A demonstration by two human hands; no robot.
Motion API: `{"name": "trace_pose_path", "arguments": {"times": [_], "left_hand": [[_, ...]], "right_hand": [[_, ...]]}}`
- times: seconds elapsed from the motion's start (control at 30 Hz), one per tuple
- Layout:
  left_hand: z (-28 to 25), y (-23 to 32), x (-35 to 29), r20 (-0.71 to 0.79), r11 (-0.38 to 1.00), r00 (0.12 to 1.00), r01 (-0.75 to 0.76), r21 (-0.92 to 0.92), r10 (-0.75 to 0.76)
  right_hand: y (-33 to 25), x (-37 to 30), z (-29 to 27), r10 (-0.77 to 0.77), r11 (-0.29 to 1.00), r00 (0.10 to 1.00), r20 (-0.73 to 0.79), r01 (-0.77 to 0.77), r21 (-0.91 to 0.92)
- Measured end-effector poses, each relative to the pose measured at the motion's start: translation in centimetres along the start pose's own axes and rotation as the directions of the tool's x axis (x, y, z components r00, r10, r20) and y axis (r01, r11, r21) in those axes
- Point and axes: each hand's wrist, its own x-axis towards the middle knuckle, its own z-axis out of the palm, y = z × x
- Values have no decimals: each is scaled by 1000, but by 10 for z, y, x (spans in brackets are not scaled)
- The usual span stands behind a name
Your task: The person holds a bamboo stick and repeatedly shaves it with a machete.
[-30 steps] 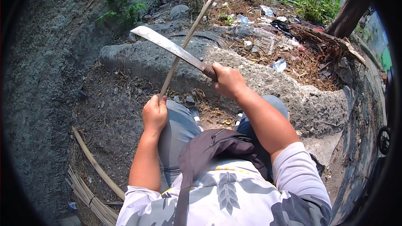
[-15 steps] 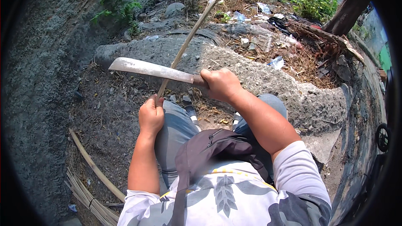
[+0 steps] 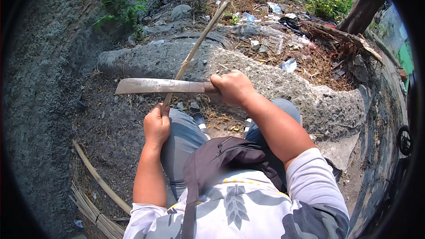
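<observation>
My right hand (image 3: 234, 87) is closed round the handle of a machete (image 3: 155, 86), whose broad blade points left, nearly level. The blade crosses a long thin wooden stick (image 3: 199, 44), perhaps split bamboo, a short way above my left hand (image 3: 156, 124). That hand grips the stick's lower end beside my left knee, with the thumb along it. The stick slants up and away to the right. A small raised sliver shows on it just beyond the blade. Whether the edge bites into the stick cannot be made out.
A rough concrete slab (image 3: 265, 71) lies ahead of my knees, with litter and dry leaves beyond it. A wall (image 3: 40, 97) rises at the left. At lower left are a curved pole (image 3: 99, 175) and a tied bundle of thin sticks (image 3: 95, 214). A tree trunk (image 3: 365, 6) stands far right.
The machete blade has moved down the stick toward my left hand and turned more level. A raised sliver now shows above it. My left hand has shifted slightly left and down.
</observation>
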Motion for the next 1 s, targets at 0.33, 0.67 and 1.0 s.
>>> {"name": "trace_pose_path", "arguments": {"times": [0.33,0.67,1.0], "left_hand": [[-1,-1,6,-10,1000,1000,-4,31,5],[-2,-2,-4,-54,999,998,-37,9,37],[-2,-22,-1,-60,980,989,-128,156,139]], "right_hand": [[26,-2,-9,374,924,927,-29,-370,97],[58,0,-27,505,861,840,-197,-477,175],[38,0,-9,-54,995,997,-54,49,-89]]}}
